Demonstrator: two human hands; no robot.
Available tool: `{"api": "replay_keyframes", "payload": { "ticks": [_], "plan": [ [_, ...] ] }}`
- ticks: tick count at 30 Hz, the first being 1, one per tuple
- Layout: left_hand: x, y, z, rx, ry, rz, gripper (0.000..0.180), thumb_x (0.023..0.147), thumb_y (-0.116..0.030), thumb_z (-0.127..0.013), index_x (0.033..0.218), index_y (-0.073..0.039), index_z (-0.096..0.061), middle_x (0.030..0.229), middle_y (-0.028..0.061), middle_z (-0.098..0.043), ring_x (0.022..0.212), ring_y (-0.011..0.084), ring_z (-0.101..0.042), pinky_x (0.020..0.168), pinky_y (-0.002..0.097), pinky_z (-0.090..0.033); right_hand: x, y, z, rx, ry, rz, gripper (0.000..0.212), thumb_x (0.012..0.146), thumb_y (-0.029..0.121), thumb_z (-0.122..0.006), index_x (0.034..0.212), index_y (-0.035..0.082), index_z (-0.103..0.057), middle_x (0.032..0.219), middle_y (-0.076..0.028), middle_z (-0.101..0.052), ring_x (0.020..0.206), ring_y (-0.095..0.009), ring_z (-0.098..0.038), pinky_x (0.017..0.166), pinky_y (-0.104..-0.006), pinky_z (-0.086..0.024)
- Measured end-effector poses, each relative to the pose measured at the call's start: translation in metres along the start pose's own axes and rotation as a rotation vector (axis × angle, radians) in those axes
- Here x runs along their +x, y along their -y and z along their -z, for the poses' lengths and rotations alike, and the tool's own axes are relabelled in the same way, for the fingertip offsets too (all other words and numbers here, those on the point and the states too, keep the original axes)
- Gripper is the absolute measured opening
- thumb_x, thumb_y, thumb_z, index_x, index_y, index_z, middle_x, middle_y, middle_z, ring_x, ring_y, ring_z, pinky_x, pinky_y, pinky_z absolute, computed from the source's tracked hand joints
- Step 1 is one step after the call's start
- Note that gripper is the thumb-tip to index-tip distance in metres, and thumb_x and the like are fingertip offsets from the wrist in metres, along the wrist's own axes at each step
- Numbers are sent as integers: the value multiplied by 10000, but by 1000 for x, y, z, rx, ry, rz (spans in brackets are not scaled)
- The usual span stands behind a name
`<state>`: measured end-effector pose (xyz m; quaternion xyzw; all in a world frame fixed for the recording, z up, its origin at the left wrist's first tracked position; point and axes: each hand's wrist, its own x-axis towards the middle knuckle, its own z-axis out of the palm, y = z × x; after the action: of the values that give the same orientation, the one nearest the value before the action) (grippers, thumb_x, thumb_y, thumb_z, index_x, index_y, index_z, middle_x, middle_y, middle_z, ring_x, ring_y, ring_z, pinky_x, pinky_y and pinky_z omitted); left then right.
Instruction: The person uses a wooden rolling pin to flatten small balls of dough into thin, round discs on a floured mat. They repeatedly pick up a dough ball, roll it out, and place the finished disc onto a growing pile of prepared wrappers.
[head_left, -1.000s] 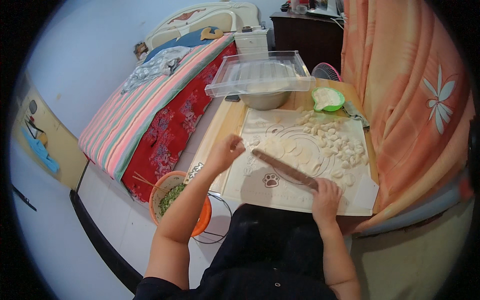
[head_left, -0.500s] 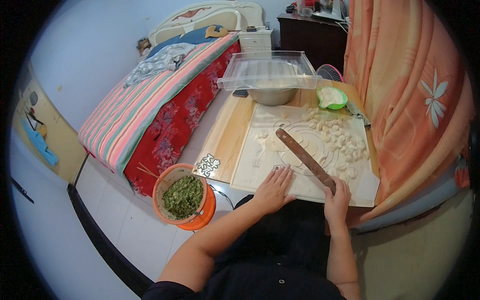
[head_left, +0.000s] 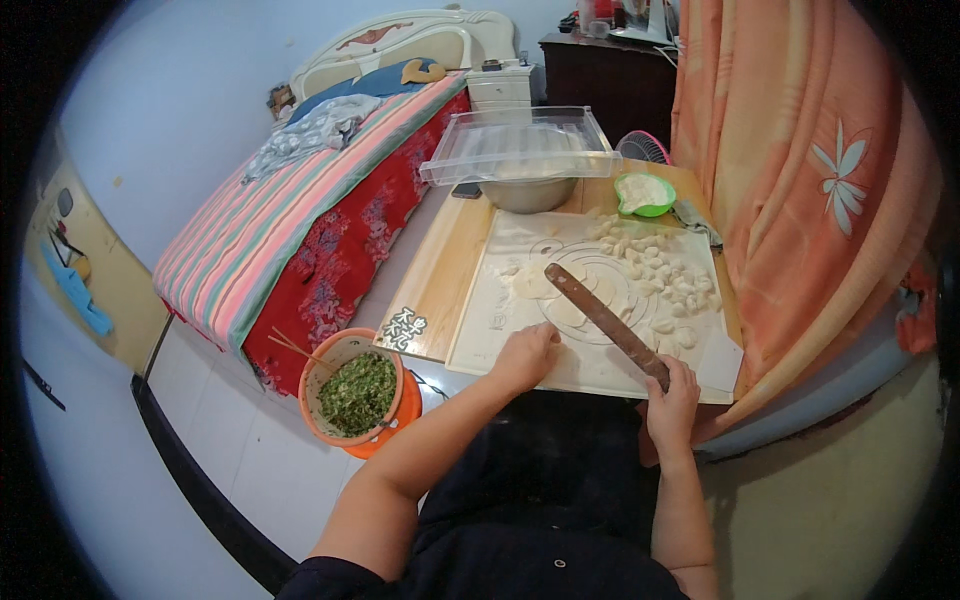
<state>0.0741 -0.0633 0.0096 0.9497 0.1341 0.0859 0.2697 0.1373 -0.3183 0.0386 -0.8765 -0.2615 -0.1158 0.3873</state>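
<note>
My right hand [head_left: 672, 402] is closed around the near end of a brown wooden rolling pin [head_left: 606, 324], which slants away to the left over the pale pastry mat [head_left: 475, 345]. My left hand [head_left: 528, 357] rests at the mat's near part with its fingers curled in; whatever is under them is hidden. Flat, thin dough rounds [head_left: 532, 282] lie beyond it, partly behind the pin's far end. Many small dough pieces [head_left: 660, 270] are scattered over the right side of the mat, and a few flattened ones [head_left: 684, 338] lie near the pin.
A clear plastic tray [head_left: 460, 165] covers a large metal bowl [head_left: 530, 195] at the table's back. Beside it sits a green bowl of flour [head_left: 645, 194]. Chopped green filling with chopsticks fills an orange bucket [head_left: 305, 400] at lower left. An orange curtain [head_left: 780, 200] borders the right.
My left hand has gone from lying flat with fingers stretched to curled fingers, slightly farther left. The rolling pin stays in my right hand. The whole view has shifted a little.
</note>
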Motion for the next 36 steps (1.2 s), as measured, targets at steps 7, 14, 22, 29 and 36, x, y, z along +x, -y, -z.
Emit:
{"api": "replay_keyframes", "payload": {
  "ticks": [7,14,22,29,36],
  "plan": [
    [12,-7,-33,62,-70,-474,402,924,-198,-586,1282,-21,-535,1265,139,-601,1193,320,-554,961,386,-491,1,1,6,17,-9,-35,378,814,34,-665,1181,34,-577,1104,-146,-603,1078,-360,-537,953,-430,-397],
    [-26,11,-2,315,92,-530,668,985,-457,-453,1466,-5,-355,1527,159,-369,1429,298,-319,1180,431,-228,1,1,1,33,37,-8,398,798,35,-680,1183,59,-584,1129,-125,-611,1112,-336,-531,968,-439,-375],
    [-49,31,36,105,-64,-411,617,964,-391,-504,1456,-42,-378,1519,141,-386,1416,295,-338,1156,451,-254,20,14,-27,-147,193,145,377,809,94,-681,1175,76,-593,1143,-111,-608,1125,-300,-530,974,-419,-360],
    [-54,65,39,371,-188,-215,659,932,-393,-569,1464,-57,-372,1519,126,-385,1423,283,-332,1155,468,-249,16,32,-62,-198,449,394,396,850,202,-661,1206,63,-556,1219,-107,-588,1210,-277,-497,982,-441,-358],
    [-36,58,42,421,-259,-141,674,935,-453,-545,1432,-18,-409,1526,135,-375,1402,272,-362,1131,479,-274,40,32,-82,-384,388,443,530,905,298,-633,1358,57,-501,1529,-129,-353,1447,-296,-259,1150,-483,-227]
  ]
}}
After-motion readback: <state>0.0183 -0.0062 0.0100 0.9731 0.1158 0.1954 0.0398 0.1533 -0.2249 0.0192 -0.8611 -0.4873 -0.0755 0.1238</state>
